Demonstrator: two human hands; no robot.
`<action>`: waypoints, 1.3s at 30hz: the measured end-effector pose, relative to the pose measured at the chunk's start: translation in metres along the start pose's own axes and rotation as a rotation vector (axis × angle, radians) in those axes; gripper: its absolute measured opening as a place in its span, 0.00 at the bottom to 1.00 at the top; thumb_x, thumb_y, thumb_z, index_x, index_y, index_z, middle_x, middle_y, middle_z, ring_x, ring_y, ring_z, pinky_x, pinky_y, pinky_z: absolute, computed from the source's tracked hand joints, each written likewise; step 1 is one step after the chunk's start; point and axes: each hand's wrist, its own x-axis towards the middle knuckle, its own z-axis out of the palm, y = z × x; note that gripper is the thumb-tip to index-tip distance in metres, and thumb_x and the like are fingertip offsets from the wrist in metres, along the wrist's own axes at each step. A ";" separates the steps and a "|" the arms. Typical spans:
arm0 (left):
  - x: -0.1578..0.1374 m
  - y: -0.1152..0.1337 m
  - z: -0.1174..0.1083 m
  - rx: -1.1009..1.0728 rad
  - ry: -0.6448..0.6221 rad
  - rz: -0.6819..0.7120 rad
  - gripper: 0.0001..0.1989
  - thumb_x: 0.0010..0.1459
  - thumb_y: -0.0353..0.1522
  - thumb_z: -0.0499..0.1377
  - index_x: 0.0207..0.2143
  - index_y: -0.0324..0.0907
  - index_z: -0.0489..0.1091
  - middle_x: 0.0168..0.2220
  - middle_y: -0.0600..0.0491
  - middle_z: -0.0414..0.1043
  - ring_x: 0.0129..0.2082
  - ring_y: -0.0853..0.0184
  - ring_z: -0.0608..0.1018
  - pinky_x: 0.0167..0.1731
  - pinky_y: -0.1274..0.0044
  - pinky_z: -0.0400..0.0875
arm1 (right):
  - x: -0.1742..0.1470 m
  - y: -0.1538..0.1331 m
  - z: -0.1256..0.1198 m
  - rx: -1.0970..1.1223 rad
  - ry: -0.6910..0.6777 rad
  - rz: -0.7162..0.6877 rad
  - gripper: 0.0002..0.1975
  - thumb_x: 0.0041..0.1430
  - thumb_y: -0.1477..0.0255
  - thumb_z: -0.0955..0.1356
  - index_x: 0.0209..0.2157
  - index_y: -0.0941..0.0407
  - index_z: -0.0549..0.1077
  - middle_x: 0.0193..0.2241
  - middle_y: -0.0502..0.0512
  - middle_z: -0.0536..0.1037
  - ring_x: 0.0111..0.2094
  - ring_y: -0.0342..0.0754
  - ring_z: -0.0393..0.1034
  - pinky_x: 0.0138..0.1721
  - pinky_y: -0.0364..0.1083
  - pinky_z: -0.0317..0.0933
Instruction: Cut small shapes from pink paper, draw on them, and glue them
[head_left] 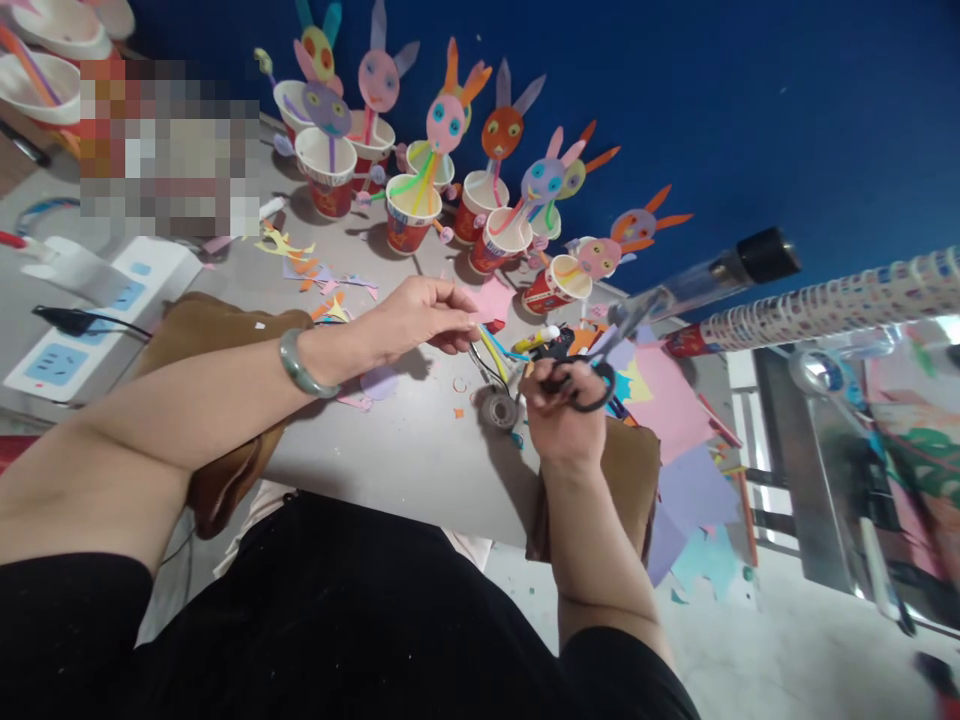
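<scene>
My left hand (442, 315), a jade-like bangle at its wrist, pinches a small piece of pink paper (493, 298) between thumb and fingers above the table. My right hand (566, 410) is wrapped round a pair of scissors (634, 322); the dark handle loops circle my fingers, and the blurred blades point up and away to the right. Whether the blades are apart cannot be made out. Just below and between my hands lies a grey roll of tape (499, 409). Yellow and blue strips and a yellow marker (536, 338) lie close by.
Several red paper cups (409, 230) with paper rabbit heads line the blue wall (712, 90). Coloured sheets (675, 400) lie on the right, near a long stack of cups (832, 305). Paper scraps (330, 280) are scattered behind my left arm. A power strip (97, 315) sits left.
</scene>
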 end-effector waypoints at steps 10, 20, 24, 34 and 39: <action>-0.007 0.015 0.006 -0.039 0.082 -0.040 0.08 0.63 0.20 0.58 0.30 0.36 0.71 0.22 0.55 0.77 0.20 0.74 0.78 0.27 0.79 0.72 | -0.018 0.002 0.018 -0.666 -0.342 0.093 0.28 0.46 0.44 0.75 0.26 0.53 0.67 0.26 0.50 0.72 0.28 0.45 0.61 0.31 0.46 0.57; -0.007 0.008 0.002 0.008 -0.015 -0.040 0.06 0.59 0.25 0.63 0.28 0.36 0.74 0.24 0.53 0.79 0.21 0.74 0.78 0.29 0.78 0.73 | -0.020 0.006 0.023 -0.636 -0.393 0.194 0.33 0.43 0.38 0.73 0.23 0.53 0.64 0.23 0.50 0.72 0.25 0.43 0.60 0.28 0.45 0.55; -0.006 0.006 0.002 0.021 -0.031 -0.049 0.05 0.59 0.26 0.64 0.29 0.36 0.74 0.24 0.52 0.79 0.22 0.73 0.78 0.29 0.78 0.74 | -0.019 0.006 0.023 -0.611 -0.390 0.178 0.34 0.44 0.36 0.71 0.24 0.54 0.65 0.22 0.49 0.71 0.24 0.42 0.59 0.28 0.45 0.55; -0.006 0.004 0.001 0.018 -0.031 -0.030 0.06 0.59 0.23 0.62 0.28 0.36 0.73 0.23 0.52 0.79 0.22 0.73 0.79 0.28 0.78 0.73 | -0.019 0.005 0.025 -0.596 -0.391 0.207 0.33 0.43 0.38 0.73 0.22 0.53 0.62 0.20 0.46 0.67 0.23 0.41 0.56 0.27 0.44 0.54; -0.005 0.003 0.001 0.018 -0.035 -0.033 0.05 0.58 0.24 0.63 0.28 0.36 0.73 0.24 0.52 0.79 0.22 0.72 0.79 0.28 0.78 0.73 | -0.019 0.005 0.024 -0.592 -0.394 0.202 0.33 0.43 0.39 0.73 0.22 0.54 0.63 0.20 0.47 0.68 0.23 0.41 0.56 0.27 0.44 0.54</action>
